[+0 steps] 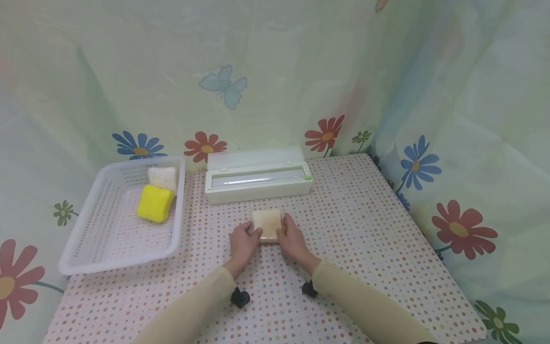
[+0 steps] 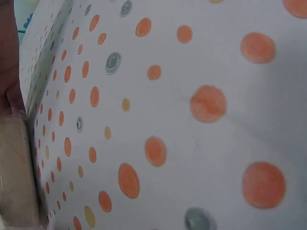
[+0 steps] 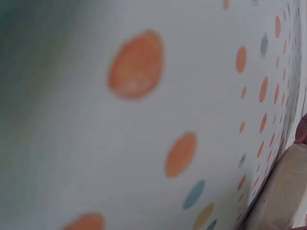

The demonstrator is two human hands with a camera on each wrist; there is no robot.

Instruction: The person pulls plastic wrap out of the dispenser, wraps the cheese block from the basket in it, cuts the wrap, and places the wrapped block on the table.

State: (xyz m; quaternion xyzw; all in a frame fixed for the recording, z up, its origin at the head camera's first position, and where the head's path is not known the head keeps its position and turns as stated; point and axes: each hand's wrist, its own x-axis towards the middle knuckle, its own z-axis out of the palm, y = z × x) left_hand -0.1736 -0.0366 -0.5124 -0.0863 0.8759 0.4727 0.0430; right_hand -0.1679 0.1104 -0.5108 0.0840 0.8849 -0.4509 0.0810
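Note:
A cream-coloured rectangular block (image 1: 267, 222) in shiny clear film lies at the middle of the dotted table. My left hand (image 1: 244, 244) grips its left side, the thumb at the near left corner. On the opposite side my right hand (image 1: 295, 242) holds it the same way, between thumb and fingers. The left wrist view catches only the block's edge (image 2: 18, 172) and part of the hand (image 2: 7, 62) at far left. In the right wrist view the block's side (image 3: 280, 191) shows at lower right, with a fingertip (image 3: 301, 130) above it.
Just beyond the block stands a white cling film dispenser (image 1: 258, 191), its clear lid raised and a roll inside. At left, a white plastic basket (image 1: 92, 229) holds a yellow block (image 1: 155, 203) and a white speckled block (image 1: 162, 177). Flowered curtains (image 1: 275, 110) surround the table.

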